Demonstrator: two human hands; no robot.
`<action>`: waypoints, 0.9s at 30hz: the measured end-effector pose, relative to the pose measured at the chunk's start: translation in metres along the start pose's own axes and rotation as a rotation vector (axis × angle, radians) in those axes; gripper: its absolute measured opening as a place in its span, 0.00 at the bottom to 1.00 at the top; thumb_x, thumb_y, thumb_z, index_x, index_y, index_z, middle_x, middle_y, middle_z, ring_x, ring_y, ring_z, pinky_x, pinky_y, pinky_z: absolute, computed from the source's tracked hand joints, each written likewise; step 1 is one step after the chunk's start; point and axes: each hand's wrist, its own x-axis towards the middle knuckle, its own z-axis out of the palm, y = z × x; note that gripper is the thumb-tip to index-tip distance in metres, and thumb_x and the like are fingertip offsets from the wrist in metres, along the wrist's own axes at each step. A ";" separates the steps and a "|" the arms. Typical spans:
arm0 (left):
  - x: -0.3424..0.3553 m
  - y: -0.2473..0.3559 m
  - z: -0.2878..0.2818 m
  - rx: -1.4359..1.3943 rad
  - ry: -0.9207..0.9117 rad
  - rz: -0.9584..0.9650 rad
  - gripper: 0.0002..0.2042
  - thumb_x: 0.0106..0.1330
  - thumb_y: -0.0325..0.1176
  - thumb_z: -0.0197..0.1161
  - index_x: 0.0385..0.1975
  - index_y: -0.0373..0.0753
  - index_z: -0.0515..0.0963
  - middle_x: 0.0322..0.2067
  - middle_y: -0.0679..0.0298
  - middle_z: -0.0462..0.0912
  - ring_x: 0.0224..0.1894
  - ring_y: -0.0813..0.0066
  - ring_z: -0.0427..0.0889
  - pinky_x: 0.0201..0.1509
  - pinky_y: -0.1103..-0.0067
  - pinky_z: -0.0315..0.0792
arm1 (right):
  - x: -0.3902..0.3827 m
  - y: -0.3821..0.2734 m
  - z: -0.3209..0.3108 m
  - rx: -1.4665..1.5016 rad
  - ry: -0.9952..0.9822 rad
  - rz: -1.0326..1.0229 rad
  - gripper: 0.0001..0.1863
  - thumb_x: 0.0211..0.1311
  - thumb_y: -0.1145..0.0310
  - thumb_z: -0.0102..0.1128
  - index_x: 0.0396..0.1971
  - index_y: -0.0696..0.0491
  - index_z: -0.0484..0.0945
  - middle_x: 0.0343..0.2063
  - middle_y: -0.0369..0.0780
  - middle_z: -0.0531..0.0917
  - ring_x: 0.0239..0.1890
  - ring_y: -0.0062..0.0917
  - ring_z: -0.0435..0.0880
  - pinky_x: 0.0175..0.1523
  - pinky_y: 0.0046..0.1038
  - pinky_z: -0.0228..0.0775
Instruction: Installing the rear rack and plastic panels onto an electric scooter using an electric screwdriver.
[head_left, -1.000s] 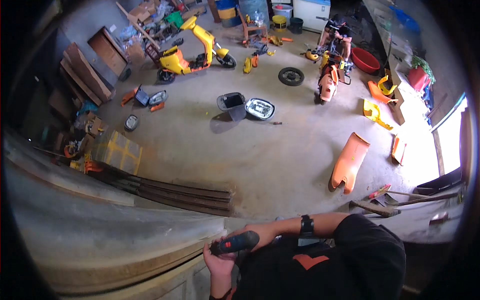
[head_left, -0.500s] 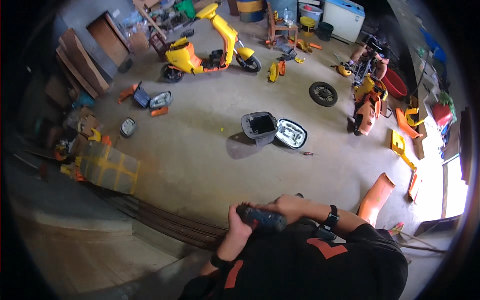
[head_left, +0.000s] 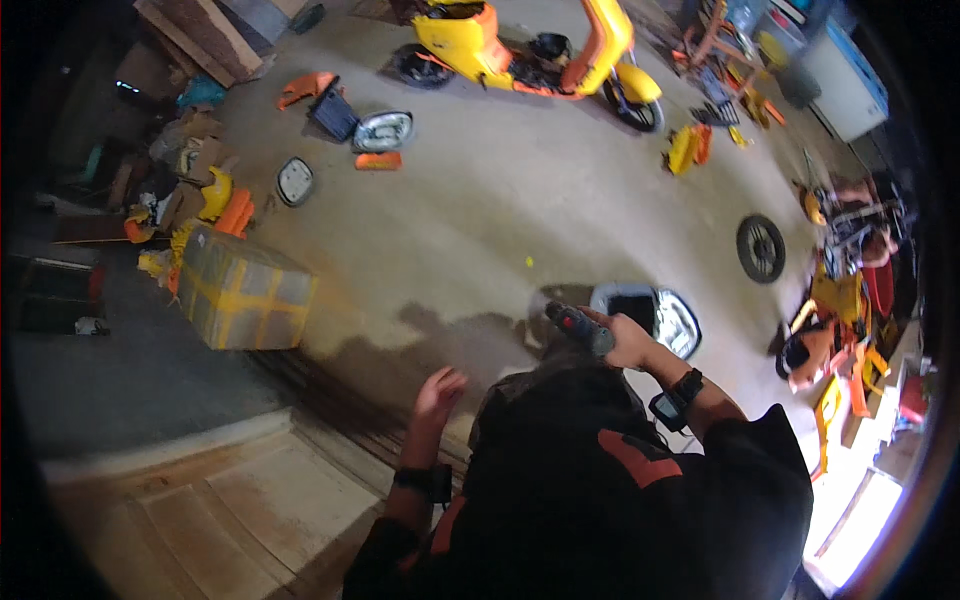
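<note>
My right hand (head_left: 629, 343) grips a dark cordless drill (head_left: 583, 330) with a small red part on its side, its front end pointing up and left. Just beyond it, a grey plastic scooter seat bin (head_left: 606, 296) stands on the floor, partly hidden by the drill and hand. Its pale-lined lid (head_left: 677, 325) lies tipped open at the bin's right side. Away from the drill, my left hand (head_left: 440, 392) is raised over the floor with fingers loosely stretched, slightly blurred, holding nothing.
A taped cardboard box (head_left: 245, 295) stands to my left. Ahead is a yellow scooter (head_left: 520, 65). A black wheel (head_left: 760, 248) lies at right, near a partly dismantled scooter (head_left: 830, 330) and a person (head_left: 880, 215). Grey bin parts (head_left: 383, 130) lie far left.
My left hand has come off the drill and moved to the left. The right hand now holds the drill alone, farther forward. My view has turned left and tipped down.
</note>
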 end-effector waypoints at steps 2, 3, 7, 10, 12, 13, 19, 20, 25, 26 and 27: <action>0.024 0.043 -0.067 -0.102 0.421 0.041 0.24 0.74 0.37 0.60 0.65 0.32 0.67 0.55 0.52 0.81 0.53 0.63 0.83 0.60 0.69 0.78 | 0.065 -0.006 -0.043 0.028 0.077 0.036 0.48 0.44 0.62 0.71 0.72 0.53 0.67 0.42 0.56 0.87 0.47 0.50 0.87 0.54 0.41 0.78; 0.021 0.060 -0.102 0.246 0.494 0.043 0.19 0.73 0.39 0.59 0.57 0.34 0.75 0.48 0.54 0.83 0.48 0.63 0.83 0.55 0.69 0.79 | 0.093 -0.010 -0.063 0.084 0.098 -0.016 0.46 0.46 0.64 0.71 0.71 0.52 0.68 0.43 0.55 0.87 0.48 0.48 0.87 0.56 0.39 0.77; -0.006 0.085 -0.186 1.797 0.378 0.058 0.10 0.71 0.38 0.60 0.29 0.39 0.77 0.30 0.60 0.84 0.30 0.68 0.80 0.40 0.64 0.78 | 0.217 -0.001 -0.124 0.424 -0.050 0.173 0.33 0.52 0.76 0.68 0.63 0.52 0.77 0.41 0.40 0.87 0.40 0.28 0.86 0.47 0.32 0.80; 0.015 0.085 -0.203 2.086 0.306 -0.003 0.12 0.70 0.39 0.60 0.28 0.38 0.77 0.30 0.59 0.84 0.29 0.66 0.80 0.39 0.62 0.78 | 0.317 0.037 -0.140 0.534 -0.042 0.323 0.24 0.55 0.79 0.66 0.55 0.53 0.81 0.38 0.37 0.86 0.32 0.22 0.84 0.36 0.30 0.81; 0.069 0.099 -0.205 1.915 0.333 -0.108 0.12 0.71 0.40 0.57 0.31 0.37 0.78 0.32 0.57 0.85 0.32 0.63 0.82 0.41 0.62 0.79 | 0.379 0.076 -0.149 0.443 -0.005 0.499 0.22 0.56 0.78 0.65 0.53 0.53 0.82 0.36 0.38 0.86 0.29 0.23 0.84 0.34 0.30 0.81; 0.105 0.115 -0.202 1.850 0.331 -0.122 0.13 0.72 0.40 0.56 0.33 0.37 0.79 0.34 0.56 0.85 0.33 0.62 0.82 0.43 0.62 0.79 | 0.401 0.092 -0.153 0.507 0.098 0.412 0.18 0.57 0.77 0.65 0.49 0.57 0.83 0.32 0.38 0.86 0.27 0.25 0.85 0.31 0.31 0.81; 0.365 0.337 -0.150 1.759 0.246 0.228 0.20 0.74 0.44 0.50 0.44 0.34 0.82 0.40 0.50 0.87 0.41 0.54 0.87 0.50 0.62 0.79 | 0.498 0.154 -0.209 0.332 0.157 0.882 0.14 0.54 0.63 0.73 0.31 0.59 0.86 0.27 0.40 0.87 0.26 0.27 0.88 0.33 0.32 0.84; 0.413 0.399 -0.135 1.665 0.194 -0.017 0.19 0.75 0.43 0.49 0.45 0.35 0.82 0.42 0.50 0.88 0.44 0.53 0.87 0.54 0.62 0.78 | 0.502 0.153 -0.225 0.270 0.132 0.967 0.14 0.55 0.61 0.73 0.29 0.58 0.86 0.26 0.39 0.87 0.27 0.27 0.88 0.33 0.32 0.85; 0.563 0.655 -0.036 1.186 0.262 0.312 0.17 0.76 0.41 0.51 0.48 0.34 0.81 0.39 0.54 0.88 0.44 0.60 0.87 0.54 0.66 0.78 | 0.571 0.121 -0.279 0.629 0.311 1.088 0.13 0.52 0.63 0.74 0.28 0.59 0.84 0.25 0.39 0.85 0.24 0.26 0.85 0.31 0.32 0.83; 0.590 0.695 -0.022 1.186 0.266 0.372 0.17 0.77 0.40 0.52 0.49 0.33 0.80 0.37 0.55 0.88 0.42 0.62 0.87 0.53 0.68 0.78 | 0.592 0.116 -0.285 0.706 0.377 1.118 0.13 0.51 0.64 0.73 0.28 0.59 0.84 0.24 0.39 0.84 0.23 0.26 0.84 0.30 0.32 0.81; 0.615 0.727 -0.010 1.146 0.256 0.378 0.17 0.77 0.40 0.52 0.49 0.33 0.80 0.36 0.55 0.88 0.41 0.63 0.86 0.52 0.68 0.78 | 0.612 0.112 -0.294 0.846 0.403 1.037 0.13 0.53 0.64 0.71 0.31 0.59 0.83 0.24 0.39 0.84 0.23 0.26 0.84 0.29 0.33 0.80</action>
